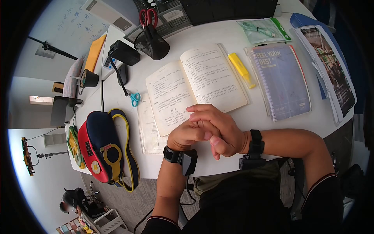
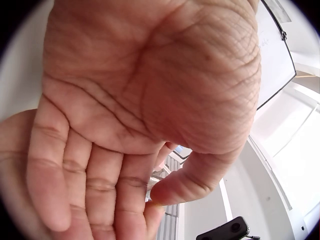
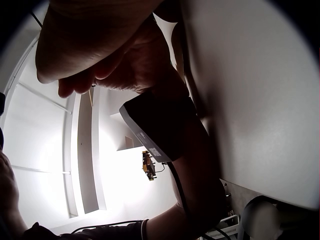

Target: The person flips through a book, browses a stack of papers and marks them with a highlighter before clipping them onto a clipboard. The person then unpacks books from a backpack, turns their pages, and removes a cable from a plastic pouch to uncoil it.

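Note:
Both hands meet over the near edge of an open book (image 1: 214,74) in the head view. My right hand (image 1: 224,130) lies across the fingers of my left hand (image 1: 185,134) and holds them, its fingers bent over them. The left wrist view shows the left palm (image 2: 150,90) large, its fingers stretched out, with part of the right hand (image 2: 17,155) behind them. In the right wrist view the right hand (image 3: 90,40) is dark at the top, beside the left wrist's black camera (image 3: 155,125).
Another book (image 1: 147,142) lies under the open one. A yellow highlighter (image 1: 239,66), a spiral notebook (image 1: 282,82) and a clipboard (image 1: 327,66) lie to the right. On the left are a red and navy bag (image 1: 105,144), teal scissors (image 1: 134,99) and a black pen holder (image 1: 156,45).

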Demonstrator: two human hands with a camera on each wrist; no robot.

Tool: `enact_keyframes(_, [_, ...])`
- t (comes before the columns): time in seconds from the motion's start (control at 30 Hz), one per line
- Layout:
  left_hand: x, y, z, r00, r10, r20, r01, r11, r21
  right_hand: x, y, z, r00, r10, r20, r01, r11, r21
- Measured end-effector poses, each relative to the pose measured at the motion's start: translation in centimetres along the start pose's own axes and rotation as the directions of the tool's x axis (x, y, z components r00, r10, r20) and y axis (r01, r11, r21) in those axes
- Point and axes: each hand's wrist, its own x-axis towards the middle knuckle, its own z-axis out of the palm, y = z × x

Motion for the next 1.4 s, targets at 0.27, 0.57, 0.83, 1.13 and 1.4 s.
enact_keyframes(0.27, [0.0, 0.1, 0.5, 0.995, 0.003, -0.103, 0.001, 0.999, 0.038, 0.2, 0.1, 0.1, 0.999, -0.04, -0.03, 0.039, 0.999, -0.01])
enact_keyframes(0.57, [0.0, -0.4, 0.3, 0.993, 0.01, -0.121, -0.006, 0.999, 0.037, 0.1, 0.0, 0.1, 1.0, -0.012, -0.027, 0.012, 1.0, 0.014])
enact_keyframes(0.83, [0.2, 0.0, 0.5, 0.992, -0.003, -0.126, 0.012, 0.997, 0.072, 0.1, -0.1, 0.1, 0.999, 0.028, -0.035, -0.027, 0.999, 0.045])
enact_keyframes(1.13, [0.2, -0.6, -0.2, 0.997, 0.033, -0.073, -0.03, 0.999, 0.042, 0.1, -0.2, 0.1, 0.999, 0.035, -0.036, -0.033, 0.998, 0.06])
enact_keyframes(1.4, [0.4, -0.4, -0.2, 0.999, 0.046, -0.004, -0.046, 0.999, 0.024, 0.2, 0.0, 0.1, 0.999, 0.005, -0.036, -0.003, 0.999, 0.052])
